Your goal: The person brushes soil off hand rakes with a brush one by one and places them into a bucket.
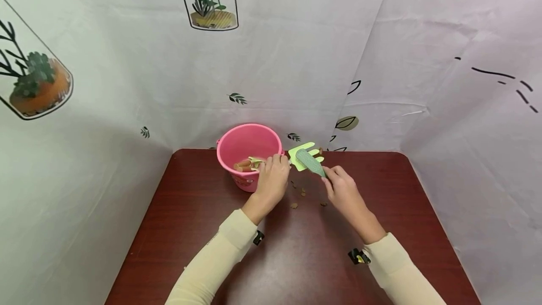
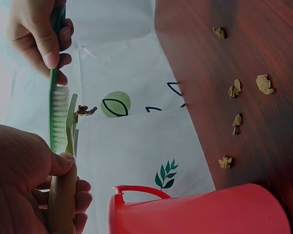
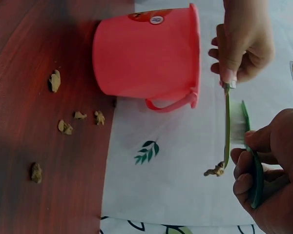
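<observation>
My left hand [image 1: 274,175] grips the wooden handle [image 2: 62,200] of a small light-green hand fork [image 1: 293,155], held up beside the bucket's right rim. A green brush [image 1: 310,163] is in my right hand [image 1: 342,187], its pale bristles [image 2: 61,100] facing the fork's flat head and seeming to touch it. On the fork's far side clings a brown, dried-looking clump [image 3: 215,170]. The pink bucket [image 1: 228,147] stands upright by the left hand; wooden handles [image 1: 242,166] and a pale-green part of other tools show inside it.
Several brown crumbs [image 2: 264,84] lie scattered on the dark red table [image 1: 190,229], right of the bucket. A white printed cloth [image 1: 296,60] hangs behind the table's back edge and along both sides.
</observation>
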Tool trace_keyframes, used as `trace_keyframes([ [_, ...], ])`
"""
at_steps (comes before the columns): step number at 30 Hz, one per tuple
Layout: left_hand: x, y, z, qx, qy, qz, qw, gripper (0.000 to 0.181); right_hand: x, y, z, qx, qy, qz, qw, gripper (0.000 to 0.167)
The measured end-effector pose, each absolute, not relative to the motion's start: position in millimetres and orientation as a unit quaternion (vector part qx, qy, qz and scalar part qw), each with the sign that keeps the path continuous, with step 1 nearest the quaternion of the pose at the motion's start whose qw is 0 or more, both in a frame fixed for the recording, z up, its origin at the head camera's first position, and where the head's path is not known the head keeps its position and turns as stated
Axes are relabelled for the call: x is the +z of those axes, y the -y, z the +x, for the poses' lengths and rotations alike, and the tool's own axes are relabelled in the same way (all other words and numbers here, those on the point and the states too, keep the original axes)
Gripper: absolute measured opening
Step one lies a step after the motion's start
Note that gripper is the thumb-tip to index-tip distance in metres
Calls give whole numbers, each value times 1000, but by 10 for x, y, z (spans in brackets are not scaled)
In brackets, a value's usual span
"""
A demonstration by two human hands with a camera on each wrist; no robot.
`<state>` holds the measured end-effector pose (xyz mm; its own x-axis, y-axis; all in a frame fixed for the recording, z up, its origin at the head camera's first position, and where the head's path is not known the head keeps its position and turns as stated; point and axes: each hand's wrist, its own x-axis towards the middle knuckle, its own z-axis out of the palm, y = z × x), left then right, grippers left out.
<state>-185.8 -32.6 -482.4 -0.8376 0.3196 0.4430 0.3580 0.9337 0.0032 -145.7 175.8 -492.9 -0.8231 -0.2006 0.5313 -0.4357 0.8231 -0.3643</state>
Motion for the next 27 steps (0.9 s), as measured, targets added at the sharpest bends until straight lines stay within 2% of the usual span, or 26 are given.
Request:
trace_keyframes([
  [9,-4838,337,-1847,-45,958,-174,224,10,-4899,-1828,-1439,224,933,155,235,31],
  [27,-4862,380,-1804,-42,948,-180,258,9,-4909,-2105,-1520,222,940,112,233,27],
])
